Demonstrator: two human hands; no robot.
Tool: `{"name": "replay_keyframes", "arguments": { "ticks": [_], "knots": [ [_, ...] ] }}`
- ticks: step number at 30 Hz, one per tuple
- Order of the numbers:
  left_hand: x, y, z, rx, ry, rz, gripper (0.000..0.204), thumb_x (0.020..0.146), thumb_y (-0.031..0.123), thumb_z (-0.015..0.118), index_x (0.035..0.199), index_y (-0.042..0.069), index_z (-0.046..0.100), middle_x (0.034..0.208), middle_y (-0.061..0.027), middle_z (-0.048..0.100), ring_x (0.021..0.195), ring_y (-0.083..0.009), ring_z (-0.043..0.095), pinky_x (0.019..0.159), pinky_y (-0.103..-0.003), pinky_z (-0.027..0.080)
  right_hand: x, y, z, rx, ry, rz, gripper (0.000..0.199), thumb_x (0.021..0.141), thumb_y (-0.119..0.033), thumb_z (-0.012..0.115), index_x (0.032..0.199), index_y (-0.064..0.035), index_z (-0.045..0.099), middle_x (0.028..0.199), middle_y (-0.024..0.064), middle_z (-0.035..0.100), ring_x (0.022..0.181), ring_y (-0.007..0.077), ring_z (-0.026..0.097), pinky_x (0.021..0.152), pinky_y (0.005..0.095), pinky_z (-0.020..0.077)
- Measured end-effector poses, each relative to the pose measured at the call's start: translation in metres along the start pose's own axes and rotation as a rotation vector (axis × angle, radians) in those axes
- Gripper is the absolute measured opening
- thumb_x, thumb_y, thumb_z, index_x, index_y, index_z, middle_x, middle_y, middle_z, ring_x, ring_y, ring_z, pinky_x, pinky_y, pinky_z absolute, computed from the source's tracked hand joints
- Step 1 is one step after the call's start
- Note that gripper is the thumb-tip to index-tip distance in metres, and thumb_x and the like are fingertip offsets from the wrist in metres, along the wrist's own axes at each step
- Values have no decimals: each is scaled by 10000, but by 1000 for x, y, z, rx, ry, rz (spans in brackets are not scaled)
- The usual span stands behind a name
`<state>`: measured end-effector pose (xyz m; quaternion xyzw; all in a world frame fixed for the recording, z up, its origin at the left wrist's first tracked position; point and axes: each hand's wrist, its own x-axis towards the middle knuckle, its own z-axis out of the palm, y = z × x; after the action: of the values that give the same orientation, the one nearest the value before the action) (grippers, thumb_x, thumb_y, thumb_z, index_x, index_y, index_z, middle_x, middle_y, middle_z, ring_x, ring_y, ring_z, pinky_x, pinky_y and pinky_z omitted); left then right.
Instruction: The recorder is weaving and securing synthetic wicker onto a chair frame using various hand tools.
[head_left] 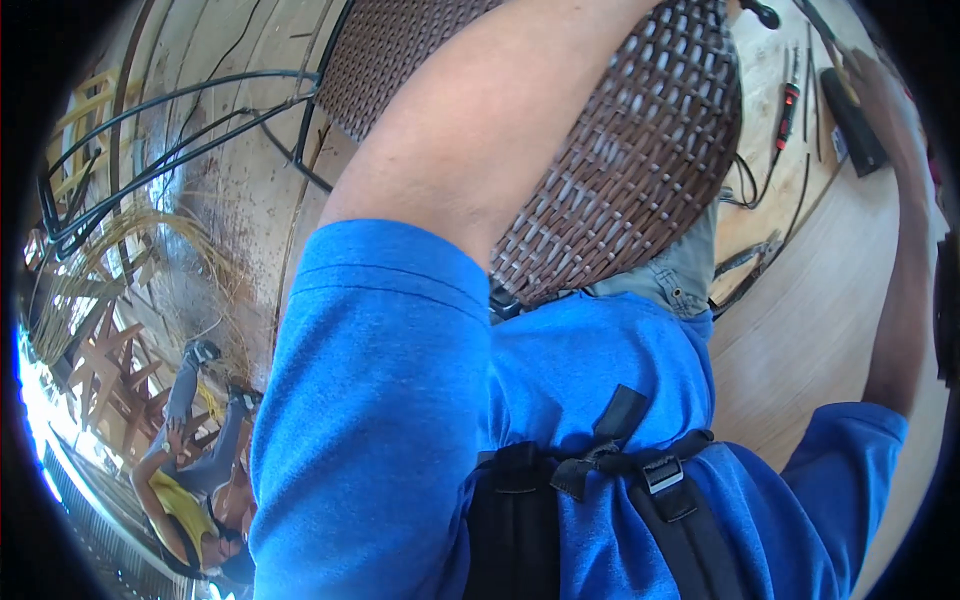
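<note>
A brown woven wicker panel [640,150] rests over my lap, on grey-green trousers [680,270]. My left forearm reaches across it and leaves the picture at the top, so my left hand is out of sight. At the upper right, my right hand [885,90] is closed around a long slim tool [826,35] with a grey end and a tan part by the fingers; its exact kind is unclear. Beside that hand lies a black oblong block [853,125]. A soldering iron [788,112] with a red and black handle lies left of it.
Pliers [748,255] and a dark cord [795,225] lie on the wooden surface at right. Black metal frame bars [180,95] stand at left above loose tan strands [190,235]. Another person in a yellow top [175,505] sits at the lower left, near brown star-shaped pieces [105,370].
</note>
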<state>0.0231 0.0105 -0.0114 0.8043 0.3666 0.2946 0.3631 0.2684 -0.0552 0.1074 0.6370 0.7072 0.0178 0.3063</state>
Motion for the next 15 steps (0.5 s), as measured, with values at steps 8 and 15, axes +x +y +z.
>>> {"name": "replay_keyframes", "arguments": {
  "ticks": [8, 15],
  "knots": [
    [-4, -5, -3, 167, 33, 96, 310, 895, 328, 456, 901, 32, 550, 931, -207, 591, 919, -361, 571, 776, -441, 451, -171, -25, 103, 888, -339, 590, 471, 849, -261, 590, 1278, -112, 466, 653, 36, 510, 513, 116, 484, 433, 284, 392],
    [8, -7, 8, 105, 31, 242, 251, 875, 252, 509, 830, 11, 566, 818, -221, 580, 830, -379, 561, 726, -444, 441, -249, -118, 233, 593, -34, 758, 221, 889, -208, 505, 1037, -50, 553, 892, 200, 613, 848, 392, 587, 733, 464, 467]
  ]
}}
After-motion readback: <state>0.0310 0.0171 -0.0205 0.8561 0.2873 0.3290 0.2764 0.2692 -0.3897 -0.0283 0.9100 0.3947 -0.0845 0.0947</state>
